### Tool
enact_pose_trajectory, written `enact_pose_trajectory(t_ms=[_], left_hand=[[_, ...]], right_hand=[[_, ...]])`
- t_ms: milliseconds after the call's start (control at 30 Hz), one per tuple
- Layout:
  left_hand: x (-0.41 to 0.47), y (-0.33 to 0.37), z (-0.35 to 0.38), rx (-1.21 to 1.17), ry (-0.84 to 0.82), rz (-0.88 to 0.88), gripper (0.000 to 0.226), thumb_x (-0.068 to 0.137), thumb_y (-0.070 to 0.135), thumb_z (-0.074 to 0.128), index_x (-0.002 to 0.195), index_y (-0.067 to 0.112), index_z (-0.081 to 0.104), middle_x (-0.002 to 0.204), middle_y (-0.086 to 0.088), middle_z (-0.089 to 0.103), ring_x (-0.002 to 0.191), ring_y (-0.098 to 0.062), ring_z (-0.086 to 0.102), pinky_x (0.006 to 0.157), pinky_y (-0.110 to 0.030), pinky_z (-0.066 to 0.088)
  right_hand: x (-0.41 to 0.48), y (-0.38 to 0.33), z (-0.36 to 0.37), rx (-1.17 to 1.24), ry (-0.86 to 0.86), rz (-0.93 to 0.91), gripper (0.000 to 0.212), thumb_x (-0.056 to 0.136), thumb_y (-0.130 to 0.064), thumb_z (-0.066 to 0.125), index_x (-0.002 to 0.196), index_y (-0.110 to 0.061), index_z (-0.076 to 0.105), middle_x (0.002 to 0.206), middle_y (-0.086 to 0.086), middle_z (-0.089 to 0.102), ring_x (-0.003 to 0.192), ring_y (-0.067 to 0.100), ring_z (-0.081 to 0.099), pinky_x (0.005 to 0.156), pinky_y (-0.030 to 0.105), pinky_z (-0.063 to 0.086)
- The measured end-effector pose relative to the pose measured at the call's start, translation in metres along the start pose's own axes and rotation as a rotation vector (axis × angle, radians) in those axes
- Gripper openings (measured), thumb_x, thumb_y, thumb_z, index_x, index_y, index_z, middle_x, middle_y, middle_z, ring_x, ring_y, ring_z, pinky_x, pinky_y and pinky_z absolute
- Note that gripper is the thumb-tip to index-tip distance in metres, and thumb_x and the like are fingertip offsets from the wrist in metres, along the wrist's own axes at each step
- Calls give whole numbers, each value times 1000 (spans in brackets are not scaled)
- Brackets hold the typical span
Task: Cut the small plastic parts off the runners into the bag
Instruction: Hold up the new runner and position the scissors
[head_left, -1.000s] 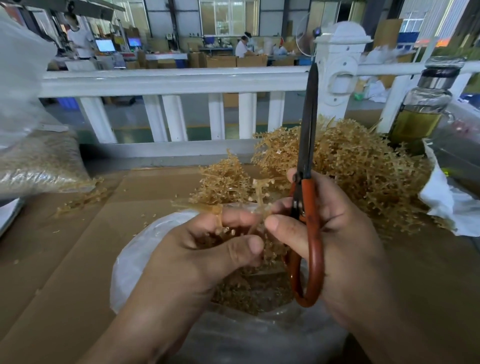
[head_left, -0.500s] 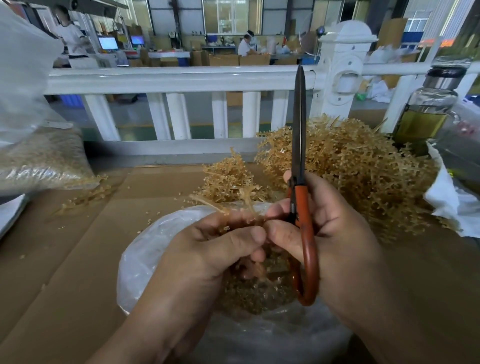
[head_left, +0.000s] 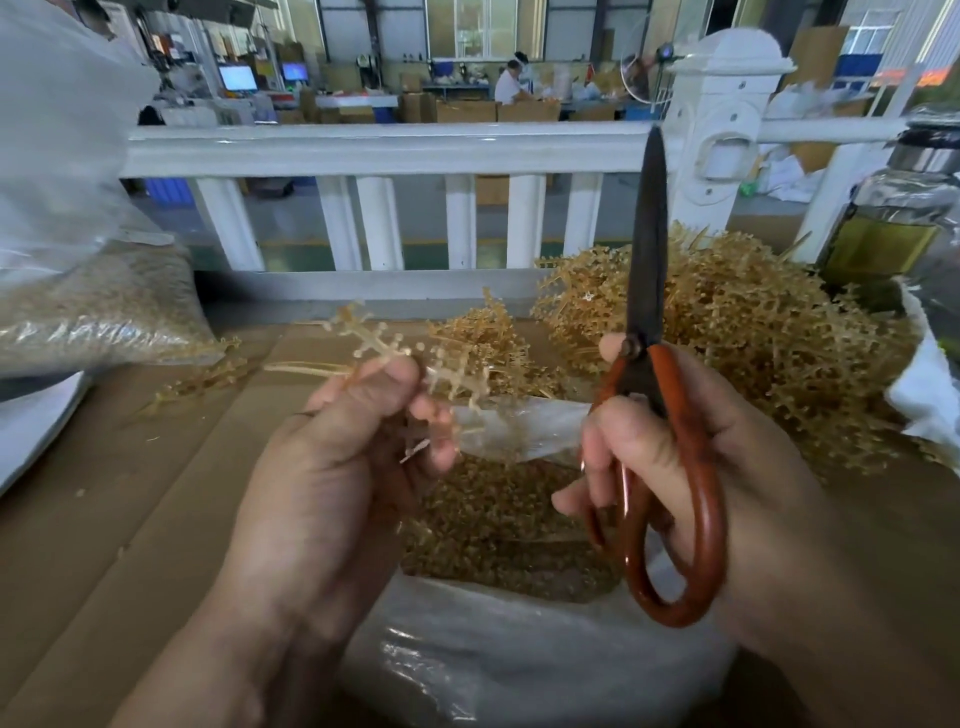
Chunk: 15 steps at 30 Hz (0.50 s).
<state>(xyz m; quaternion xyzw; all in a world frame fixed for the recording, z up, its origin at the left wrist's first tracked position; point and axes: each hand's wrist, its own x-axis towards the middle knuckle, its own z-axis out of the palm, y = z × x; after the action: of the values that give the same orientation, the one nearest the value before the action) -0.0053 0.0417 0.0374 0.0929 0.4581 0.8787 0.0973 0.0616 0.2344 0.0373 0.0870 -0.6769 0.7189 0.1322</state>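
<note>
Left hand (head_left: 332, 483) lifted runner (head_left: 379, 351) above bag (head_left: 519, 654) rim, apart from scissors (head_left: 647, 291).

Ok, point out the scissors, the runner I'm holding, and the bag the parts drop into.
scissors (head_left: 647, 270), head view, on the dark blades.
runner (head_left: 382, 349), head view, on its pale branched stem.
bag (head_left: 519, 667), head view, on its clear near wall.

Single head-worn wide-angle view, facing forward-down; close over left hand (head_left: 332, 478), right hand (head_left: 748, 467); desk (head_left: 119, 519) beneath; white railing (head_left: 395, 150) 12 o'clock.
</note>
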Motion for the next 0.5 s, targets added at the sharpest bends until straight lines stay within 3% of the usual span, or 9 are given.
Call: enact_pose_trajectory(t_ms=[100, 167, 233, 333, 433, 500], left_hand=[[2, 2, -3, -6, 51, 15, 4, 81, 20, 70, 81, 16, 70, 82, -6, 68, 78, -17, 70, 61, -27, 59], [4, 3, -4, 3, 85, 17, 7, 80, 21, 69, 82, 14, 72, 88, -10, 72, 83, -19, 73, 65, -29, 61], [4, 3, -4, 12, 65, 22, 7, 81, 21, 68, 78, 15, 71, 84, -7, 72, 84, -19, 74, 64, -28, 61], [4, 2, -4, 36, 27, 53, 6, 78, 21, 71, 74, 17, 70, 76, -2, 70, 76, -16, 73, 58, -23, 57], [5, 2, -7, 77, 41, 123, 13, 79, 17, 76, 83, 14, 64, 75, -4, 70, 70, -16, 71, 53, -22, 53], [7, 4, -10, 162, 71, 205, 16, 80, 16, 78, 84, 14, 63, 76, -6, 71, 70, -17, 71, 54, -23, 51]], right_hand=[[3, 3, 3, 144, -30, 68, 68, 61, -67, 85, 117, -33, 68, 82, 11, 58, 71, 25, 64, 75, 50, 60], [6, 6, 5, 55, -30, 142, 79, 50, -79, 82, 108, -27, 69, 81, 11, 61, 66, 24, 67, 71, 50, 60], [4, 3, 3, -194, -23, 129, 76, 53, -86, 73, 111, -36, 66, 81, 3, 69, 63, 21, 73, 68, 45, 60], [-2, -8, -1, -541, -64, -57, 58, 72, -86, 58, 121, -53, 55, 85, -9, 69, 66, 9, 71, 59, 29, 59], [-3, -14, -6, -724, -172, 17, 63, 68, -90, 54, 122, -58, 48, 96, -13, 63, 81, 6, 66, 66, 32, 57], [-1, -17, -9, -820, -225, 84, 58, 63, -92, 52, 115, -71, 41, 109, -17, 60, 98, 5, 63, 76, 31, 60]])
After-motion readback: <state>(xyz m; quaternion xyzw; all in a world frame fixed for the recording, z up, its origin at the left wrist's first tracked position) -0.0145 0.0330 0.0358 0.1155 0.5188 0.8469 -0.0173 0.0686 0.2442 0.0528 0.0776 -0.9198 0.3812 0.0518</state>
